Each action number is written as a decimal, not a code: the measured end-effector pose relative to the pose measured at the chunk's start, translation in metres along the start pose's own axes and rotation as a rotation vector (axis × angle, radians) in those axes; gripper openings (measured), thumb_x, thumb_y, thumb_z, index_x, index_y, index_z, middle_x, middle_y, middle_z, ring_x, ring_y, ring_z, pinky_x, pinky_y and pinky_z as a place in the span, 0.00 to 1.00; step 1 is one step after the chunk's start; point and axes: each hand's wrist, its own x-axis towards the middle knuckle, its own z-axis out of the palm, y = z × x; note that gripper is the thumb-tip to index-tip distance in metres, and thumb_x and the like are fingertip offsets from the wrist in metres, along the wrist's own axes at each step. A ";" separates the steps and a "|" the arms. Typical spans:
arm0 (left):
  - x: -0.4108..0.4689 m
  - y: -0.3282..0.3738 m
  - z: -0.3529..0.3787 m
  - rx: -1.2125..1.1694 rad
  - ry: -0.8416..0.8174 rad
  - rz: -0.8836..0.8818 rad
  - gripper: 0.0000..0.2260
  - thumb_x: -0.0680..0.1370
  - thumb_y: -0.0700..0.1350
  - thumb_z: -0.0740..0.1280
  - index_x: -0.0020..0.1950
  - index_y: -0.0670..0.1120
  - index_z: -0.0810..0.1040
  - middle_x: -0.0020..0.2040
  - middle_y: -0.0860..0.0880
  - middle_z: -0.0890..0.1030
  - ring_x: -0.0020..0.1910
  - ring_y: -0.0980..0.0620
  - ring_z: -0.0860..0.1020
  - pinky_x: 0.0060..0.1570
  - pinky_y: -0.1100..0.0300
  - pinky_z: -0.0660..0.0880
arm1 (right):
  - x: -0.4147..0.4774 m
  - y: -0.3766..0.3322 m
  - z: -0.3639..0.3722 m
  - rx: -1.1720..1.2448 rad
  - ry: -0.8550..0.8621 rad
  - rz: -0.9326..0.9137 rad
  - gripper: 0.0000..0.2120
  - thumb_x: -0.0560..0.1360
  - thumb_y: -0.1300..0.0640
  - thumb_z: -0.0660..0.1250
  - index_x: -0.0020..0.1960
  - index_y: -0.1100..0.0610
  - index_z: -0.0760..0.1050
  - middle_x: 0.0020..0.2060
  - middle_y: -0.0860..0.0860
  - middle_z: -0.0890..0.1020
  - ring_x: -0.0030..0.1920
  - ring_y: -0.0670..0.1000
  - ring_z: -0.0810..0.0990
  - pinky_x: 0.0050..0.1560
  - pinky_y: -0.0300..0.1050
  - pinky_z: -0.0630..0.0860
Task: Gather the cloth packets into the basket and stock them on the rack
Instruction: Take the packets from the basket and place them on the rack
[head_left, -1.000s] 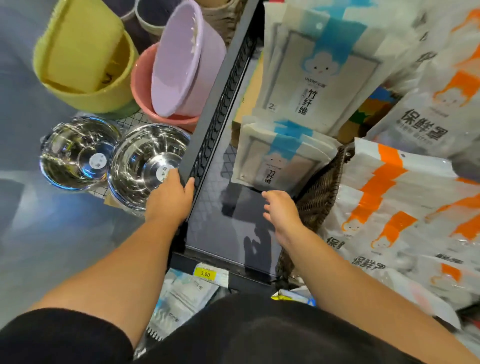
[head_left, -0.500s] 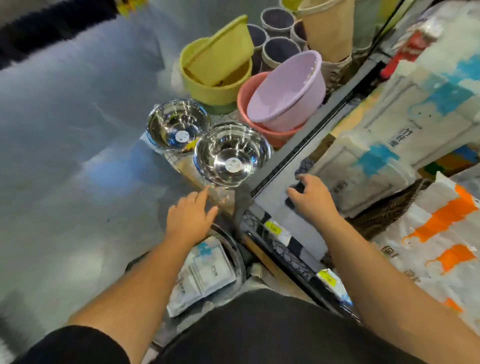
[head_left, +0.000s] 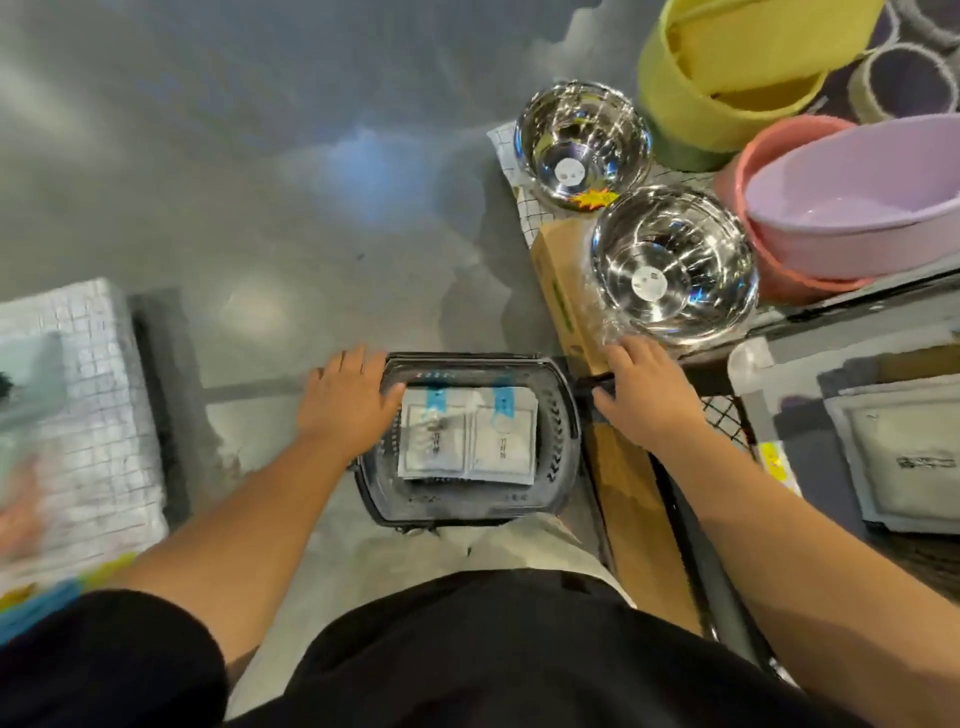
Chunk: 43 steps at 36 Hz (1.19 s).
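Note:
A dark plastic basket (head_left: 567, 422) stands on the grey floor just in front of my legs. Two white cloth packets (head_left: 467, 441) with blue tabs lie side by side in it, on top of others. My left hand (head_left: 348, 400) rests over the basket's left rim with its fingers stretched out and the thumb inside the rim. My right hand (head_left: 644, 395) lies with spread fingers at the basket's right side, over a black handle strip and the rack's corner. Another grey-framed packet (head_left: 914, 462) lies on the black rack shelf (head_left: 779, 358) at the right.
Two steel bowls (head_left: 582, 140) (head_left: 675, 265) sit beyond my right hand, the nearer one on a cardboard box (head_left: 563, 291). A yellow bucket (head_left: 727, 78) and stacked pink and lilac basins (head_left: 857, 197) stand behind. A white grid-patterned block (head_left: 88, 415) lies at the left.
My view has swung down from the shelf to the floor basket. My left hand moved onto the basket's left rim, and my right hand left the shelf for the basket's right side.

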 end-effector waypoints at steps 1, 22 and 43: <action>-0.002 -0.005 0.006 -0.014 -0.009 -0.017 0.25 0.83 0.58 0.55 0.76 0.47 0.63 0.74 0.43 0.67 0.71 0.42 0.66 0.66 0.44 0.66 | 0.006 -0.006 0.008 -0.011 -0.041 -0.019 0.28 0.80 0.47 0.64 0.76 0.56 0.65 0.75 0.54 0.66 0.76 0.57 0.61 0.76 0.53 0.61; 0.098 -0.027 0.318 -0.002 -0.170 -0.122 0.31 0.80 0.57 0.62 0.77 0.42 0.61 0.74 0.40 0.67 0.71 0.36 0.65 0.64 0.40 0.68 | 0.159 -0.019 0.326 -0.124 -0.492 -0.158 0.28 0.79 0.47 0.65 0.74 0.58 0.63 0.69 0.57 0.69 0.66 0.60 0.68 0.61 0.55 0.71; 0.189 -0.032 0.527 -0.021 -0.312 -0.297 0.47 0.74 0.62 0.71 0.80 0.46 0.46 0.79 0.45 0.55 0.75 0.41 0.61 0.71 0.45 0.62 | 0.209 -0.027 0.561 0.344 -0.450 0.438 0.51 0.72 0.39 0.74 0.80 0.46 0.42 0.78 0.53 0.46 0.73 0.63 0.65 0.70 0.57 0.70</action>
